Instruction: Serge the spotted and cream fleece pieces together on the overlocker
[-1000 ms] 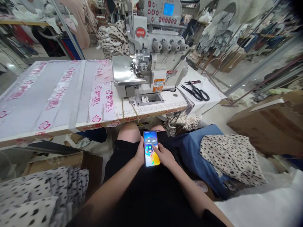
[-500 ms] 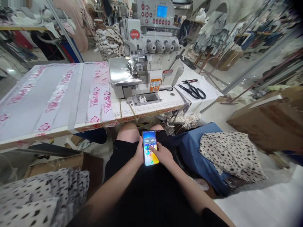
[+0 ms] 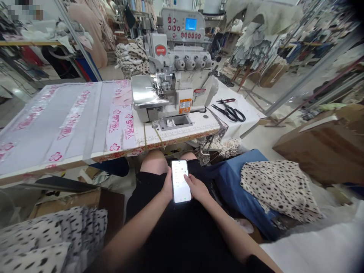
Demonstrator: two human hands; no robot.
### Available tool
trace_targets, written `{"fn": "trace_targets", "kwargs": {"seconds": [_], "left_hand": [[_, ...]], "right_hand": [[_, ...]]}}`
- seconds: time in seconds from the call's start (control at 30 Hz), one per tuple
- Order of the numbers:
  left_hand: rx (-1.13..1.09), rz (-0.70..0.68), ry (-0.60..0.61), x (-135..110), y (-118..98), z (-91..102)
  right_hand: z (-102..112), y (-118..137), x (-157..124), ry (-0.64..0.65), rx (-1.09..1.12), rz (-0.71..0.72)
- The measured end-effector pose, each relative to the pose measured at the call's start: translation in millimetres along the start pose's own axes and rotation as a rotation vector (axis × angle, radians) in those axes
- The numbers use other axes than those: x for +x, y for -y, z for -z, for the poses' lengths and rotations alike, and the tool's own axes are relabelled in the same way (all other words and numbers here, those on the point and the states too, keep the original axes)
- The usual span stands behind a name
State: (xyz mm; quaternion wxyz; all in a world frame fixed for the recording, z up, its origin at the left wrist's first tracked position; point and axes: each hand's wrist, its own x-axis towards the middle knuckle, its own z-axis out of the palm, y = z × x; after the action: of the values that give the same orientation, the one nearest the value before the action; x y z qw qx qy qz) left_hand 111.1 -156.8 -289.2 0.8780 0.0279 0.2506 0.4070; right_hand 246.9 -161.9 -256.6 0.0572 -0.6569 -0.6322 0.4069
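A phone [image 3: 180, 181] with a bright white screen rests above my lap, over black clothing. My left hand [image 3: 167, 185] grips its left edge, fingers wrapped behind it. My right hand [image 3: 196, 187] holds the right side, with its thumb on the screen. Ahead stands an overlock sewing machine [image 3: 170, 79] on a table [image 3: 71, 125] covered with taped plastic. Black scissors [image 3: 230, 112] lie to the machine's right.
Spotted fabric [image 3: 277, 187] lies on a blue-covered seat [image 3: 230, 182] to my right, and more spotted pieces [image 3: 48, 239] pile at lower left. Cardboard boxes [image 3: 324, 146] stand at right. Racks and heaps of garments fill the background.
The phone screen changed from a colourful home screen to a white page. The view tilted slightly, and both hands stayed on the phone.
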Motion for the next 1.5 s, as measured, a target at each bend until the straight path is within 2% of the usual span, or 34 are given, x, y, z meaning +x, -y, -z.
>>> {"fn": "trace_targets", "kwargs": {"seconds": [0.5, 0.77, 1.0, 1.5], "left_hand": [[0.039, 0.019, -0.051, -3, 1, -5.0], [0.07, 0.05, -0.029, -2, 3, -1.1], [0.076, 0.014, -0.043, 0, 4, 4.9], [0.059, 0.015, -0.014, -1, 4, -0.3]], "right_hand": [[2, -3, -8, 0.0, 0.142, 0.037], [0, -9, -9, 0.004, 0.198, 0.055], [-2, -13, -9, 0.0, 0.223, 0.059], [-3, -15, -8, 0.014, 0.249, 0.039]]}}
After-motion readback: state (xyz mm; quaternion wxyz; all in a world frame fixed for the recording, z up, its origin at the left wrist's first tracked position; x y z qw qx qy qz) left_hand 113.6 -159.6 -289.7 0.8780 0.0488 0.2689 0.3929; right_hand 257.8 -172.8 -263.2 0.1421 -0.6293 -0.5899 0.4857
